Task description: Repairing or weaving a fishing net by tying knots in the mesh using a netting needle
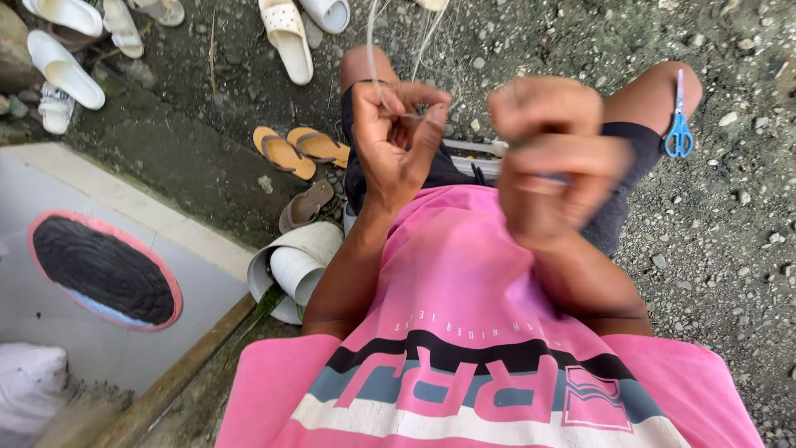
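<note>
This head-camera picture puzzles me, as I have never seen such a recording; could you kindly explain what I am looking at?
There is no machine here. A camera worn on a person's head looks straight down, so you see their pink printed shirt, their bare knees and both hands from above. The person sits over gravel ground.

The left hand pinches thin pale fishing-line-like strands that run up out of the picture. The right hand is closed and blurred by motion; what it grips cannot be told.

Small blue-handled scissors rest on the right knee. To the left lie a pair of orange flip-flops, several white sandals, rolled white sheets, and a pale slab with a dark oval mat edged in pink.
</note>
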